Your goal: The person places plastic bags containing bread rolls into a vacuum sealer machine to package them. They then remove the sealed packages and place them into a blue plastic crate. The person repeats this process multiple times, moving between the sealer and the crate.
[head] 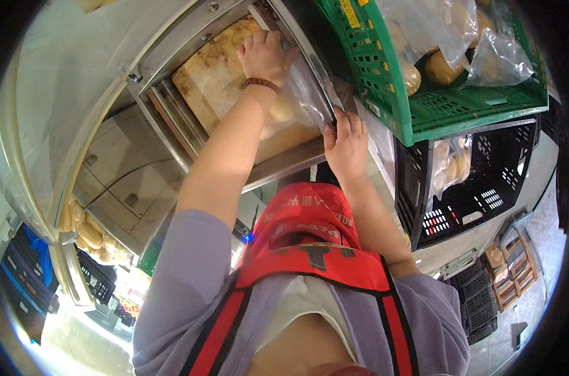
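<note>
Before me is a metal-framed chamber, apparently of a vacuum sealer, with a stained pale board (204, 75) in it. A clear plastic bag (308, 89) lies on the board near the chamber's right side. A pale rounded food item (282, 109) shows through the plastic, partly behind my left wrist. My left hand (265, 56), with a brown beaded bracelet above it, rests over the bag's far end; its fingers are bent, and their grip is unclear. At the near right corner of the metal rim, my right hand (348, 141) pinches the bag's edge between thumb and fingers.
A green plastic crate (477, 105) with bagged rounded produce stands at the upper right, above a black crate (491, 174) holding another bag. To the left rises a large clear curved cover (77, 70). Bagged pale food (92, 235) and a wooden pallet (512, 272) are farther off.
</note>
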